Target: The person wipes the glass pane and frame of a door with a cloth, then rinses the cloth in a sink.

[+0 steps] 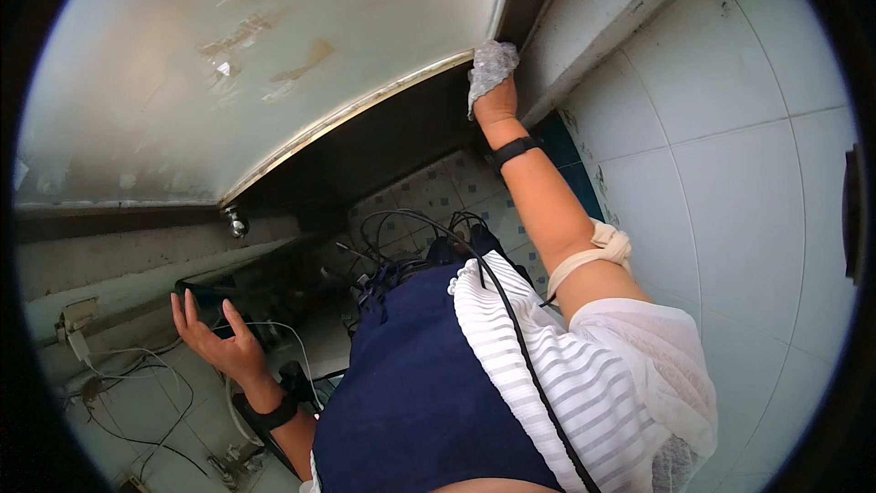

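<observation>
My right hand [495, 102] reaches far forward, with a crumpled whitish-grey wad of thin cloth or plastic [494, 66] bunched about its fingers. The wad touches the lower right corner of a large pale, shiny panel [301, 46], beside a whitish post. Most of the right fingers are hidden under it. Brown patches like tape residue [240, 36] mark the panel's face. Low on the left, my left hand [224, 344] is raised in the air with its fingers apart and nothing in it, near a wall outlet with a white plug [79, 343].
White wall tiles [730, 192] rise close on the right. A small round metal fitting [236, 222] hangs under the panel's lower left corner. Loose cables [146, 402] trail at the lower left, and black cables [392, 219] loop in front of my dark blue apron [420, 393].
</observation>
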A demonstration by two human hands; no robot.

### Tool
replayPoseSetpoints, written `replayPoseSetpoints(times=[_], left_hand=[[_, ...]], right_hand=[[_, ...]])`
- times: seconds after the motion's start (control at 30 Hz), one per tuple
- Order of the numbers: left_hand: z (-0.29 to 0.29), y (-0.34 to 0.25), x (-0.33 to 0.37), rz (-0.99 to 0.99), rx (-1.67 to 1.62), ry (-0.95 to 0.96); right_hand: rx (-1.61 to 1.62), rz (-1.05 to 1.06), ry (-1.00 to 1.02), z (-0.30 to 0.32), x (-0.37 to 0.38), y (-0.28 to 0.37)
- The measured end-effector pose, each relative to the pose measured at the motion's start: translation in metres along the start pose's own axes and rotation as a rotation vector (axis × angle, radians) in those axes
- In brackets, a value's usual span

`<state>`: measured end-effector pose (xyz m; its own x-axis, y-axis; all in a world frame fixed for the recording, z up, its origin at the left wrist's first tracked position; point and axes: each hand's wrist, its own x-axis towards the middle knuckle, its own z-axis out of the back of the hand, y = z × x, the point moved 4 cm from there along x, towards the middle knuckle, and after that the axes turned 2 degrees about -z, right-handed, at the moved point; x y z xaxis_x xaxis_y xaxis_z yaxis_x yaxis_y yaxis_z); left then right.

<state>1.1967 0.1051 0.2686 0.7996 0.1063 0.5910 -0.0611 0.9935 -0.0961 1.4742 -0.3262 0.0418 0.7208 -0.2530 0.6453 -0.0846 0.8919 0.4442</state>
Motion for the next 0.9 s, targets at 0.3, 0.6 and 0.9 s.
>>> replayPoseSetpoints(times=[0.3, 0.6, 0.9], left_hand=[[-0.014, -0.008, 0.010, -0.006, -0.061, 0.009], [-0.020, -0.001, 0.008, -0.009, -0.043, 0.049], [-0.026, -0.016, 0.024, -0.063, -0.090, 0.055]], right_hand=[[0.100, -0.128, 0.316, 0.045, 0.019, 0.018], [-0.672, 0.515, 0.677, 0.027, -0.004, 0.103], [0.189, -0.241, 0.265, -0.004, -0.014, -0.001]])
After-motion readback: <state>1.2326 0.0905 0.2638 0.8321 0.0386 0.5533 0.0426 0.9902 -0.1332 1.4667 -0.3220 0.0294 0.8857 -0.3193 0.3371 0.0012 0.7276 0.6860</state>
